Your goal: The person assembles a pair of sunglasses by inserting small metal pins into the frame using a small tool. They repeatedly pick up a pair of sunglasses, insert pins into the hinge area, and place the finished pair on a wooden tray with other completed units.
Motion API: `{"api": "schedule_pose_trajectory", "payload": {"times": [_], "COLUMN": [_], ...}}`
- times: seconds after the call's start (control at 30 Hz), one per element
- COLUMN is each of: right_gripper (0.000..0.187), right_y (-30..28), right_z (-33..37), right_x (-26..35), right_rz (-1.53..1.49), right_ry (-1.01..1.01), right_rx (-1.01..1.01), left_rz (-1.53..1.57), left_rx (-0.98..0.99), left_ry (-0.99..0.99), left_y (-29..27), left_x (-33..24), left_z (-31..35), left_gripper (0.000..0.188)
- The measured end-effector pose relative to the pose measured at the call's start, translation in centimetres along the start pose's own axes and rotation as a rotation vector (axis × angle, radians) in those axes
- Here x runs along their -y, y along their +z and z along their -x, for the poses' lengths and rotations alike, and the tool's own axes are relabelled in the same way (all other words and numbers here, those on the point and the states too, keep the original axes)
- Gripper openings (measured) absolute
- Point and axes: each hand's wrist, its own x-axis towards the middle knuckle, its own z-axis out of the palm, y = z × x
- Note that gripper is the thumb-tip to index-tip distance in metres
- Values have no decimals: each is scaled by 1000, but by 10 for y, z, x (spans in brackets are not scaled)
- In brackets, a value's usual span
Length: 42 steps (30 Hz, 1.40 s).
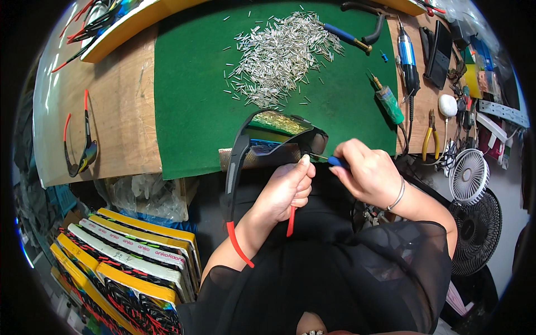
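A pair of wraparound sunglasses (239, 153) with a black frame, mirrored lens and red temple tips is held near the front edge of the green mat (192, 128). My left hand (287, 190) is closed round one temple near its hinge, the thumb pressed on top. In my right hand (365, 170) is a small screwdriver (337, 162) with a blue handle. Its thin shaft points left to the hinge area beside my left thumb; whether the tip touches a screw is too small to tell. Beyond the sunglasses lies a heap of small silvery metal pins (279, 58).
Pliers with blue handles (346, 36) lie beside the pins. To the right are a green-handled tool (388, 103), a blue corded tool (407, 53), yellow-handled cutters (430, 137) and a white fan (469, 176). More sunglasses (86, 151) rest at left; filled trays (139, 285) stand below.
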Motion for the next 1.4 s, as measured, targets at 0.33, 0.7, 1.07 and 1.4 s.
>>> {"api": "schedule_pose_trajectory", "payload": {"times": [0.33,0.7,1.07,1.4], "right_gripper": [18,18,20,20], "right_y": [1,-2,3,4], "right_z": [1,0,2,3], "right_x": [0,1,-3,-3], "right_rz": [-9,-11,-37,-45], "right_ry": [-22,-90,-92,-107], "right_rx": [-16,-82,-129,-126], "left_rz": [-4,-25,-61,-66], "left_rx": [-9,-25,-22,-38], "left_ry": [6,21,22,39], "left_y": [0,1,1,1], "left_x": [1,-1,1,1], "left_z": [1,2,1,1], "left_gripper": [31,31,30,30]}}
